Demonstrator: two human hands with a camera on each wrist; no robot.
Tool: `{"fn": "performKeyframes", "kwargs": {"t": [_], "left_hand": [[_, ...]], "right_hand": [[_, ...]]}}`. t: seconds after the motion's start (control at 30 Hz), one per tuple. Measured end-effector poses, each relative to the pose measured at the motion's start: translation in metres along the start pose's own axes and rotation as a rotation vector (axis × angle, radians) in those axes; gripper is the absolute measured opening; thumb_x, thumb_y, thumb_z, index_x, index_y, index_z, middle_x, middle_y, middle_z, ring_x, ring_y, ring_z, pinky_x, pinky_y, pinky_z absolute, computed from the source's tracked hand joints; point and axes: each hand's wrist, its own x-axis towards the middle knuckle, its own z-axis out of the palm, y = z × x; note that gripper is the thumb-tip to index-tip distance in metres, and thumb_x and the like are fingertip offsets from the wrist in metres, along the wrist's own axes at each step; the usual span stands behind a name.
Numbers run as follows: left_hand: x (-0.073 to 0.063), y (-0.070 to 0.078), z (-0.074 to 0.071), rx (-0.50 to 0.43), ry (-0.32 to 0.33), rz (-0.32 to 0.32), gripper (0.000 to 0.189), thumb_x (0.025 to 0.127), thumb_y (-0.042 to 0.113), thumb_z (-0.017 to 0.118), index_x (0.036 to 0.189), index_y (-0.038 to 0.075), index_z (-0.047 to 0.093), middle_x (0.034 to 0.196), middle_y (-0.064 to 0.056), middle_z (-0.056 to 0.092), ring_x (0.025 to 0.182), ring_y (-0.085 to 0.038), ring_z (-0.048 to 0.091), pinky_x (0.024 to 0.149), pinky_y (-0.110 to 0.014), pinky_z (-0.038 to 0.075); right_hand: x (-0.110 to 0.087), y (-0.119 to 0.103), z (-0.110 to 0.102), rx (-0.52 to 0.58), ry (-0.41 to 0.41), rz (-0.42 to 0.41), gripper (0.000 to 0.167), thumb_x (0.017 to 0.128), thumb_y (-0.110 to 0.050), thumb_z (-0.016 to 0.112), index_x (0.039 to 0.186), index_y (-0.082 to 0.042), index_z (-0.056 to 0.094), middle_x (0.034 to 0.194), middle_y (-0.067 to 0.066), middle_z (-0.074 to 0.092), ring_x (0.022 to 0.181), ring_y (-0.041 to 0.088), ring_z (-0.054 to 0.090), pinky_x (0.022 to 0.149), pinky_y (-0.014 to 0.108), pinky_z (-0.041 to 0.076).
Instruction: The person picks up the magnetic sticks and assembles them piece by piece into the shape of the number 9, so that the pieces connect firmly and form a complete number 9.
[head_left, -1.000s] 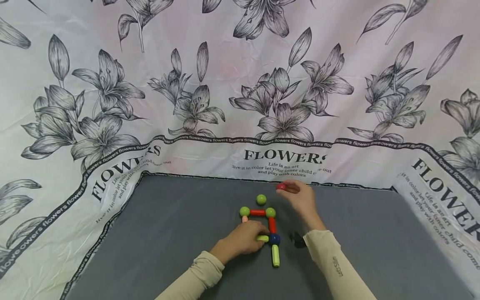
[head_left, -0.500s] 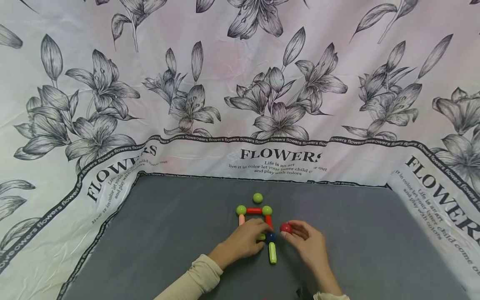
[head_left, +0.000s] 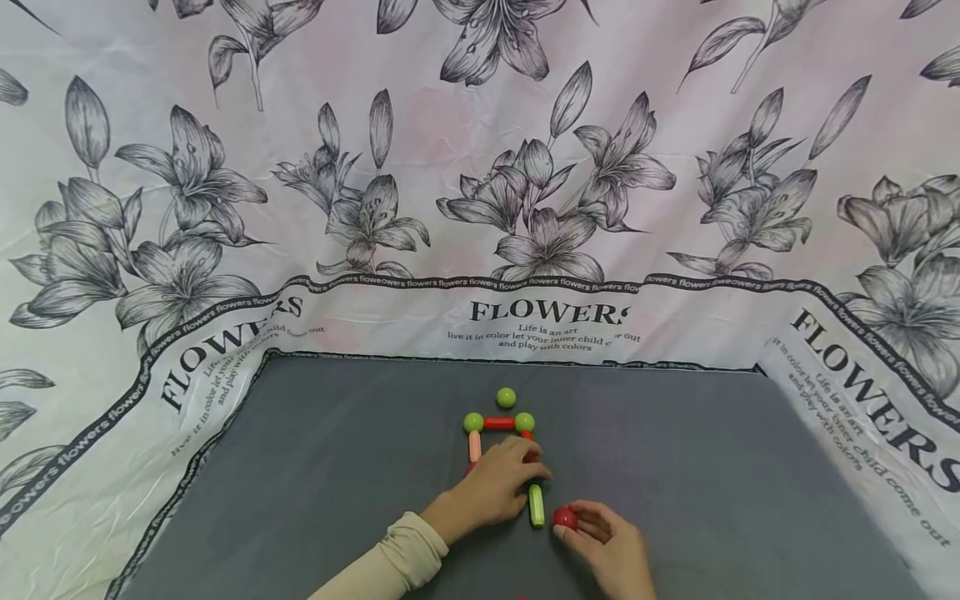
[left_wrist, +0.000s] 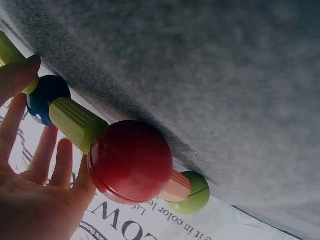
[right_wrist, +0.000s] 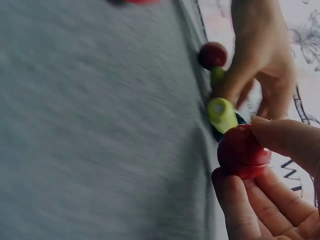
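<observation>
Ball-and-rod building pieces form a square on the grey surface. Green balls point(head_left: 473, 423) sit at its far corners with a red rod point(head_left: 498, 423) between them. A pink rod point(head_left: 475, 446) runs along the left side to a red corner ball point(left_wrist: 131, 162). My left hand point(head_left: 491, 483) covers the near right corner; its thumb and fingers grip around the blue ball point(left_wrist: 48, 100) there. From that ball a yellow-green rod point(head_left: 536, 506) points toward me. Between thumb and fingertips, my right hand point(head_left: 611, 546) pinches another red ball point(right_wrist: 243, 152), just right of this rod's near end, apart from it.
A loose green ball point(head_left: 506, 397) lies behind the square. Something red point(head_left: 522, 597) peeks in at the bottom edge. A flower-printed cloth point(head_left: 420, 321) borders the grey surface point(head_left: 360, 417) at the back and sides.
The right hand has brought the red ball from beyond the square toward me, down beside the yellow-green rod. The left hand has stayed at the blue-ball corner, its fingers now covering that ball.
</observation>
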Motion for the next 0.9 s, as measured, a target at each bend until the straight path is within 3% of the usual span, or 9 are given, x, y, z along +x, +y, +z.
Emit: {"fn": "performKeyframes", "kwargs": {"t": [0.13,0.27,0.6,0.9], "left_hand": [[0.002,0.000,0.000,0.025,-0.013,0.042,0.028,0.092,0.011,0.064,0.106,0.032,0.075,0.132,0.001,0.062,0.132,-0.018,0.051,0.110,-0.040,0.044],[0.002,0.000,0.001,0.010,-0.016,0.061,0.029,0.092,0.009,0.062,0.100,0.033,0.077,0.132,0.002,0.064,0.133,-0.019,0.051,0.109,-0.042,0.045],[0.000,0.000,0.006,-0.029,0.003,0.056,0.030,0.087,0.004,0.064,0.096,0.030,0.076,0.125,0.002,0.065,0.124,-0.016,0.055,0.103,-0.036,0.049],[0.001,0.002,0.003,-0.058,-0.021,0.014,0.030,0.087,0.005,0.065,0.099,0.030,0.077,0.126,0.003,0.064,0.124,-0.016,0.054,0.101,-0.037,0.049]], "right_hand": [[-0.005,0.003,0.004,0.015,-0.017,0.012,0.051,0.075,-0.025,0.089,0.117,-0.003,0.070,0.110,0.013,0.074,0.098,0.024,0.074,0.077,0.031,0.060],[-0.009,0.002,0.008,-0.006,-0.019,-0.013,0.049,0.074,-0.022,0.089,0.114,-0.002,0.071,0.108,0.014,0.074,0.097,0.024,0.074,0.076,0.031,0.060],[-0.014,0.002,0.013,-0.019,-0.042,-0.055,0.047,0.074,-0.016,0.089,0.112,0.000,0.069,0.108,0.015,0.074,0.098,0.026,0.073,0.078,0.031,0.060],[-0.015,0.001,0.016,-0.037,-0.050,-0.081,0.044,0.074,-0.017,0.089,0.111,-0.002,0.069,0.107,0.014,0.073,0.095,0.024,0.073,0.077,0.029,0.060]]}}
